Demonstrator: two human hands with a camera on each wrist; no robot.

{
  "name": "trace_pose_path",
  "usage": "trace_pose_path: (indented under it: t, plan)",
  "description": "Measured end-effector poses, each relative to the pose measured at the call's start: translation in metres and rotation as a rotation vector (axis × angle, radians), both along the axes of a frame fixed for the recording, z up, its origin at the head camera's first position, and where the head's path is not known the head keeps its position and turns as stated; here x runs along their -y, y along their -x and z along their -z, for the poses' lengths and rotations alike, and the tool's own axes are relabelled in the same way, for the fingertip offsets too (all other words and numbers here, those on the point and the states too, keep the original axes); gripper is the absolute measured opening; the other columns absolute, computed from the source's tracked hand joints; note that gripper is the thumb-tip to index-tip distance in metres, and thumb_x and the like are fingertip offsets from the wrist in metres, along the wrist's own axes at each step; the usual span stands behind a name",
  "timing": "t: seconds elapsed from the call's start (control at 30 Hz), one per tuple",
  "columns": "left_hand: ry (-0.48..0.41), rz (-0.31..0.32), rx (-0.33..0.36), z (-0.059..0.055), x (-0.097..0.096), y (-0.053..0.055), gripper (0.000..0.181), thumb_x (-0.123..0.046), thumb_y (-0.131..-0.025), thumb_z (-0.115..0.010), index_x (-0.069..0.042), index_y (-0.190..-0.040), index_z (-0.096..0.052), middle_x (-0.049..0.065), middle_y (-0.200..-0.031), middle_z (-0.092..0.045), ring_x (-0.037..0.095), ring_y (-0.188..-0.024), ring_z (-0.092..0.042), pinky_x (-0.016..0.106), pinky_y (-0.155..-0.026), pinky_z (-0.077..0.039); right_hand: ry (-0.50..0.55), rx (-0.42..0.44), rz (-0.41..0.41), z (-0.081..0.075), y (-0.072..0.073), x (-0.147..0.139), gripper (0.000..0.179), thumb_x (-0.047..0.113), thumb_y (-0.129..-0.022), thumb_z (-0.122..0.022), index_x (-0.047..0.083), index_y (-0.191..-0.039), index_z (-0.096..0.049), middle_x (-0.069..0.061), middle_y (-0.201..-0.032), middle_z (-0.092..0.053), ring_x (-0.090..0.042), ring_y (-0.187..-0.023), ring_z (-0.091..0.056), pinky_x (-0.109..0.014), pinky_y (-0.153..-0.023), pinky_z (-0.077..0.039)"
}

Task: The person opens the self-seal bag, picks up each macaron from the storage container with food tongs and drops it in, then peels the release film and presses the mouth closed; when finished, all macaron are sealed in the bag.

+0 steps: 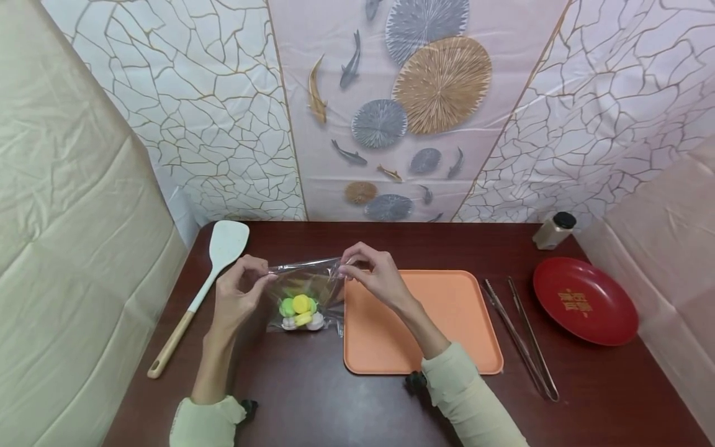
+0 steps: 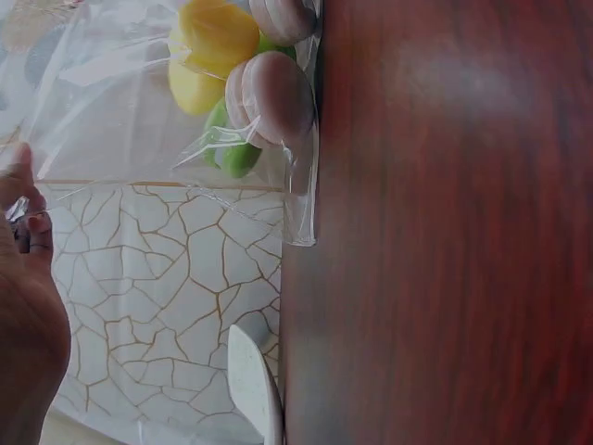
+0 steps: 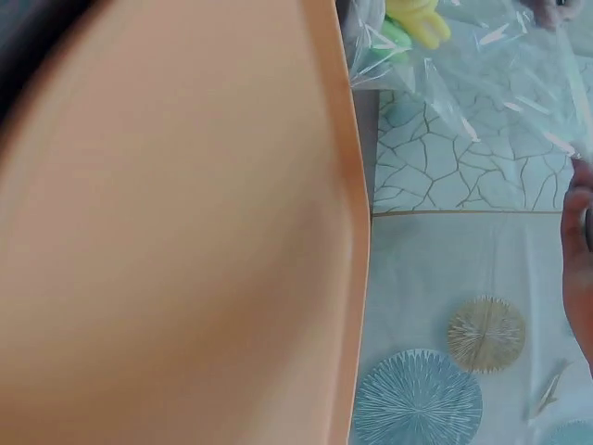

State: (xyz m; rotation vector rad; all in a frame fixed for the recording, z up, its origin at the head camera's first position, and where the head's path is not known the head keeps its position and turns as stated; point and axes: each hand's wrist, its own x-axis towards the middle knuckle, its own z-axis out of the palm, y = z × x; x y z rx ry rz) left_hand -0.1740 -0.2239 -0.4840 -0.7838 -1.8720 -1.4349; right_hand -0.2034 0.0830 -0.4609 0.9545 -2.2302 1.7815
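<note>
A clear plastic bag (image 1: 324, 287) stands on the table, its top edge stretched between both hands. Inside, at the bottom, lie several macarons (image 1: 301, 303) in yellow, green and pale mauve; the left wrist view shows mauve macarons (image 2: 283, 97) closest. My left hand (image 1: 239, 292) pinches the bag's upper left corner between thumb and fingers. The upper right corner is pinched by my right hand (image 1: 377, 276), above the left rim of an orange tray (image 1: 424, 323). Only part of the right hand (image 3: 579, 269) appears at the edge of the right wrist view.
Left of the bag lies a white spatula (image 1: 226, 245) with a wooden handle. Metal tongs (image 1: 525, 341) rest right of the tray. Beyond them are a red plate (image 1: 586, 301) and a black-lidded jar (image 1: 554, 231). Patterned cloth (image 1: 223, 112) hangs behind the dark table (image 1: 313, 397).
</note>
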Motion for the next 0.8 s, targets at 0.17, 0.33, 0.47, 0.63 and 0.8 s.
trace_pose_path:
  t: [0.17,0.33,0.47,0.63,0.8]
  plan:
    - [0.174,-0.068,0.013,-0.003,0.001,-0.002,0.043,0.027,-0.079,-0.079,0.007,-0.117,-0.075,0.012,-0.093,-0.068,0.010,-0.085,-0.062,0.013,-0.077,-0.047,-0.064,-0.114,0.010,-0.002,-0.002,-0.003,0.034,-0.005,-0.095,-0.079,-0.001,-0.127,-0.069,-0.010,-0.091,-0.082,-0.027,-0.079,-0.079,-0.035,-0.072,-0.063]
    - [0.294,-0.048,0.016,-0.005,0.002,-0.001,0.029,0.024,-0.087,-0.075,-0.001,-0.100,-0.078,0.009,-0.099,-0.064,0.015,-0.089,-0.059,0.018,-0.076,-0.043,-0.190,-0.222,0.007,-0.012,0.000,-0.008,0.032,-0.003,-0.093,-0.082,0.002,-0.124,-0.073,-0.004,-0.093,-0.081,-0.022,-0.089,-0.080,-0.034,-0.083,-0.064]
    - [0.279,-0.024,0.037,-0.006,0.000,-0.001,0.026,0.022,-0.087,-0.075,-0.001,-0.097,-0.074,0.013,-0.104,-0.063,0.017,-0.094,-0.057,0.019,-0.078,-0.043,-0.389,-0.334,0.044,-0.029,0.002,-0.003,0.041,0.014,-0.091,-0.089,0.005,-0.128,-0.075,-0.005,-0.108,-0.078,-0.023,-0.106,-0.071,-0.042,-0.098,-0.057]
    - [0.235,0.032,0.089,-0.007,-0.002,-0.002,0.027,0.022,-0.089,-0.074,-0.004,-0.097,-0.072,0.013,-0.111,-0.071,0.019,-0.103,-0.066,0.015,-0.093,-0.048,-0.694,-0.500,0.040,-0.055,0.000,0.029,0.053,0.040,-0.090,-0.088,0.012,-0.133,-0.076,-0.004,-0.131,-0.074,-0.025,-0.121,-0.064,-0.044,-0.100,-0.050]
    - [0.213,0.050,0.125,-0.005,-0.002,-0.003,0.023,0.016,-0.090,-0.075,-0.005,-0.099,-0.075,0.009,-0.101,-0.078,0.011,-0.096,-0.068,0.014,-0.090,-0.051,-0.868,-0.551,-0.059,-0.069,-0.005,0.066,0.036,0.041,-0.094,-0.085,0.014,-0.116,-0.080,0.001,-0.108,-0.077,-0.020,-0.100,-0.069,-0.037,-0.086,-0.054]
